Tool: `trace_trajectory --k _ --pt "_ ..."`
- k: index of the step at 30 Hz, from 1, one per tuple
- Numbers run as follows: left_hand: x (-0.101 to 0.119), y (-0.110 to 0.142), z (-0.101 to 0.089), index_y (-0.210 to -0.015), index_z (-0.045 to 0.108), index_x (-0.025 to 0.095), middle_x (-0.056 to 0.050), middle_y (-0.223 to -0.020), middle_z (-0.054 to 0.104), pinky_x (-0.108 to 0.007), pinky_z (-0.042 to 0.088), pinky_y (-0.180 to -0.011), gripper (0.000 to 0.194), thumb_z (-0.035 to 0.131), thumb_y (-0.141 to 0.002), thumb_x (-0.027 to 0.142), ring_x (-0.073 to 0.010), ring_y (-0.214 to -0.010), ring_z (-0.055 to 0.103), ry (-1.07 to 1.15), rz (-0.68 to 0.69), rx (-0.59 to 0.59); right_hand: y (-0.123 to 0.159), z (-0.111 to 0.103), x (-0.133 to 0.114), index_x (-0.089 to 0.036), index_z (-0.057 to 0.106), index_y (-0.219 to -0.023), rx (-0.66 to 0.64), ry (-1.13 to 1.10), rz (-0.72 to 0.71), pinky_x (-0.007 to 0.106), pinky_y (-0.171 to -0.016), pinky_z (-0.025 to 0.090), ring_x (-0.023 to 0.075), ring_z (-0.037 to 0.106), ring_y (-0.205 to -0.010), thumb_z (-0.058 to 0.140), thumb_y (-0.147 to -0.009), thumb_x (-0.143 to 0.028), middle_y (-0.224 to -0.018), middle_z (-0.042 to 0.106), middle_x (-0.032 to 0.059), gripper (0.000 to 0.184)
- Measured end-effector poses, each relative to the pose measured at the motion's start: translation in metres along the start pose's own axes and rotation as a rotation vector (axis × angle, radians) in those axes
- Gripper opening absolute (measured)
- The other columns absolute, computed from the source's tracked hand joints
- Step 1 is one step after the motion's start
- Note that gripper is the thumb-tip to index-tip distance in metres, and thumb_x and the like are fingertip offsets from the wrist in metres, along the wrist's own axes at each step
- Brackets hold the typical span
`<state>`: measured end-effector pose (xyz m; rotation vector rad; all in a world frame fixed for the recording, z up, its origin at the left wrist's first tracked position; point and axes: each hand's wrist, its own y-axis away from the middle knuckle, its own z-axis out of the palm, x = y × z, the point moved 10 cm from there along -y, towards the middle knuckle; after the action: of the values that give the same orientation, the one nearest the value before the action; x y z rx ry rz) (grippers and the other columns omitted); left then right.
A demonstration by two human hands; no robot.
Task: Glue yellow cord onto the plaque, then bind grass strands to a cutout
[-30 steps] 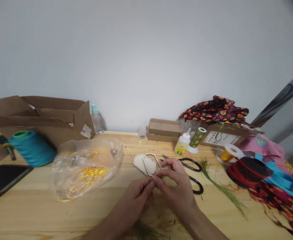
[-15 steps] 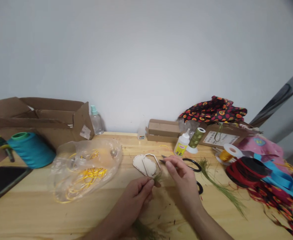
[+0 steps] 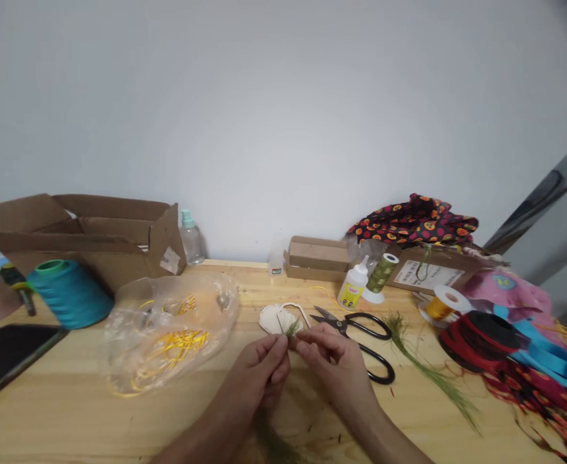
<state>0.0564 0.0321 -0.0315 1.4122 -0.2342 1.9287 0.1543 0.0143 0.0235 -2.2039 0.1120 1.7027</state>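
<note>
My left hand (image 3: pixel 259 367) has thumb and forefinger closed on a green bundle (image 3: pixel 292 329), just below its tufted tip; this placement likely stops the strands from splaying while leaving the tip exposed. The bundle is above the worktop (image 3: pixel 71 412), well forward of the back edge, its tail trailing beneath my palm toward the front edge, which is out of view. My right hand (image 3: pixel 336 364) has its fingers curled in beside the tuft; whether they pinch any strand, I cannot tell. The scissors (image 3: pixel 343 326) lie just beside my right hand, handles toward the worktop's right edge, presumably for ready pickup. The glue bottle (image 3: pixel 352 287) stands upright nearer the back edge.
</note>
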Motion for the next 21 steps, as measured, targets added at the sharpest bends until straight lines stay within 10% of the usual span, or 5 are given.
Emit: trace_trajectory --k 21 --pt "0.009 0.006 0.013 -0.062 0.045 0.017 0.01 -0.042 0.03 -0.018 0.013 -0.035 0.039 0.049 -0.069 0.055 -0.0038 -0.036 0.02 -0.284 0.034 -0.009 0.0 -0.003 0.006 -0.016 0.061 -0.054 -0.013 -0.097 0.001 0.024 -0.057 0.036 0.0122 0.046 -0.059 0.052 -0.077 -0.035 -0.059 0.049 -0.0006 0.031"
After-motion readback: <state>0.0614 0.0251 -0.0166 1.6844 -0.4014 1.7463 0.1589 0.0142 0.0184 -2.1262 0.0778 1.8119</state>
